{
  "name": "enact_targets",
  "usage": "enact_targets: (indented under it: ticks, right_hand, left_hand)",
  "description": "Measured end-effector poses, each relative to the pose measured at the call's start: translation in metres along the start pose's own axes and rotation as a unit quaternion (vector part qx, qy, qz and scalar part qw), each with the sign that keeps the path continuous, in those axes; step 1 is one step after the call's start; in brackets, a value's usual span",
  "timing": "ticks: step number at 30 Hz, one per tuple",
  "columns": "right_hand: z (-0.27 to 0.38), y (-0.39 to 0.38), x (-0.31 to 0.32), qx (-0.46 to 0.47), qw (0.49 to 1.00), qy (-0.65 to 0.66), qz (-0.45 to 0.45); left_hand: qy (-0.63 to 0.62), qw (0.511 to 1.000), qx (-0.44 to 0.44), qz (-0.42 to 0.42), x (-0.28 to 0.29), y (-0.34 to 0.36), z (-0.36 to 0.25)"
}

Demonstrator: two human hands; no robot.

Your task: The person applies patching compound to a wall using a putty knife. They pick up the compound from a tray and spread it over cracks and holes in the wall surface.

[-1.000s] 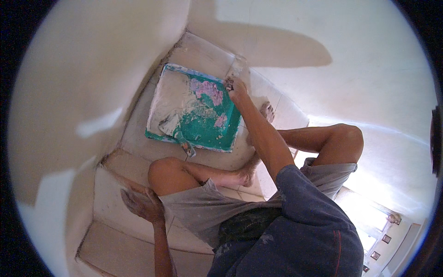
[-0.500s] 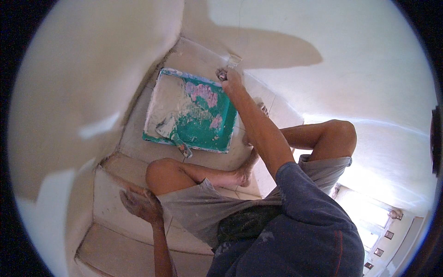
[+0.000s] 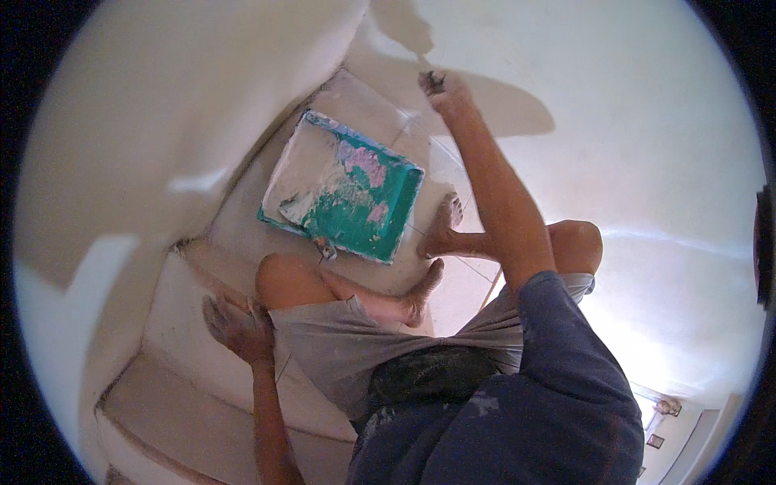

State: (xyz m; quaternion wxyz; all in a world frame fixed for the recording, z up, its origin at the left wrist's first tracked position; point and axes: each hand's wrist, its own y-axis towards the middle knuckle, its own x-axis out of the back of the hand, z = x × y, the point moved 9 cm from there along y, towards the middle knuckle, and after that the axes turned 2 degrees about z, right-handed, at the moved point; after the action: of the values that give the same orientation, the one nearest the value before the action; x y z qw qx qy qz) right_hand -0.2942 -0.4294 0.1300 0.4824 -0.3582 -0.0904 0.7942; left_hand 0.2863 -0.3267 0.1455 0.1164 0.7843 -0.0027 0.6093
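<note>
My right hand [image 3: 447, 92] is closed and raised close to the right-hand wall, my arm stretched out. It grips a putty knife [image 3: 435, 82]; its handle end shows dark in my fist, and most of the tool is hidden. Below and left of that hand, a green tray [image 3: 396, 218] lies on the floor, smeared with whitish paste [image 3: 303, 166] and pink patches. Across the tray's near edge rests another scraper [image 3: 324, 246], its blade coated in paste. My left hand [image 3: 239, 327] holds nothing, its paste-dusted fingers apart beside my bent left knee [image 3: 283, 283].
Walls rise on the left [image 3: 186, 105] and right [image 3: 647, 162], meeting in a corner beyond the tray. Tiled steps [image 3: 202, 404] lie at the lower left. My bare feet [image 3: 440, 226] are near the tray's right side. A bright area with small wall frames [image 3: 655, 441] is at lower right.
My right hand has moved up and to the right, away from the tray's far corner and along the wall. My left hand stays by the knee. The view has shifted slightly.
</note>
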Motion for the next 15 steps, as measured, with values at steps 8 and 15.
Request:
enact_targets:
  ticks: [8, 15]
  right_hand:
    - [0.071, -0.073, -0.084, 0.010, 1.000, 0.020, 0.012]
    - [0.024, -0.082, -0.046, 0.007, 0.977, -0.107, 0.187]
  left_hand:
    - [0.005, 1.000, 0.023, 0.003, 0.002, -0.002, 0.009]
    - [0.026, 0.999, 0.028, 0.016, 0.007, 0.001, 0.004]
